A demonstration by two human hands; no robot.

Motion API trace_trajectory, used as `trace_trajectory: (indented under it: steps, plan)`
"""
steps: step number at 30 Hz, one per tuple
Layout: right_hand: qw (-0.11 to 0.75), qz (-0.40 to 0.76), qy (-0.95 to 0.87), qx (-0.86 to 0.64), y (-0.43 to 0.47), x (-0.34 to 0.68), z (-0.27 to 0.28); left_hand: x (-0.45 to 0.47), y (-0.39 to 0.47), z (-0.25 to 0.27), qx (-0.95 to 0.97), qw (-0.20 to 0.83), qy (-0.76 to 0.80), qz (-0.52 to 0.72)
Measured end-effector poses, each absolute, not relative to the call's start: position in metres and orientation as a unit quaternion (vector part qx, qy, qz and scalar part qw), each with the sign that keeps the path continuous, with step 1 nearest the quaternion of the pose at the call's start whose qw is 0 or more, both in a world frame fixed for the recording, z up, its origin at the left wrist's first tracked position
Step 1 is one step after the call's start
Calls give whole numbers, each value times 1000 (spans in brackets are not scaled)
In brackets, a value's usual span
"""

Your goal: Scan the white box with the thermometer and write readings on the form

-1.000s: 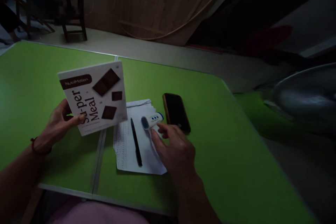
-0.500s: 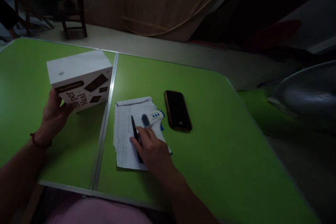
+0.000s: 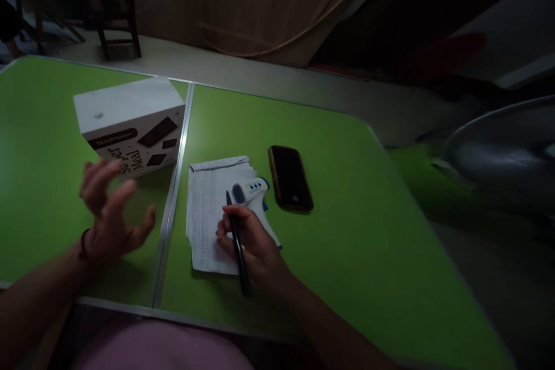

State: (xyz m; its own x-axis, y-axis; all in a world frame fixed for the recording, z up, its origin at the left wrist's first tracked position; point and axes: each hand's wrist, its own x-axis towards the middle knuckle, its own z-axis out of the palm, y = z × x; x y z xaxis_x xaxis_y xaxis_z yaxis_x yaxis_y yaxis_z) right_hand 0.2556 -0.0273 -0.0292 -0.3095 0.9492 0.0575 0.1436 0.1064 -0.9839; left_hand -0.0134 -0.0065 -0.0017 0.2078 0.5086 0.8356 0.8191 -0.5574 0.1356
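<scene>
Nearest us, the right hand point(image 3: 255, 245) keeps a narrow grip on the pen point(image 3: 240, 263) above the paper point(image 3: 203, 222); we judge a loose hold could drop it. The left hand's point(image 3: 113, 217) grip is wide, holding nothing. Beyond, a stray knuckle could push the thermometer point(image 3: 255, 186) off the paper towards the phone point(image 3: 289, 176). Farthest, the box point(image 3: 134, 110) stands on the counter point(image 3: 368, 277); a careless left-hand sweep could tip it, though whether fingertips touch it we cannot tell.

Black pen point(image 3: 238, 250) slanted over papers point(image 3: 203, 225); white box point(image 3: 130, 105) upright.
</scene>
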Motion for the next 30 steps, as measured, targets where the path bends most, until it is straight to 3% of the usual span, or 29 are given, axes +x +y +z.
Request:
trace_trajectory:
  steps: [2, 6, 10, 16, 30]
  plan:
    - [450, 510, -574, -456, -31, 255, -40, -4, -11, -5, -838, 89, -393, -368]
    - [460, 445, -620, -454, -36, 256, -39, 1, -12, -15, -934, -86, -292, -185]
    - [454, 404, -605, -514, -38, 252, -32, 2, -12, -21, -943, -167, -264, -116]
    - [430, 372, -545, -616, -39, 245, -39, 1, -12, -20, -943, -164, -268, -109]
    - [409, 320, -599, -609, -36, 244, -42, 1, -13, -19, -937, -179, -290, -74]
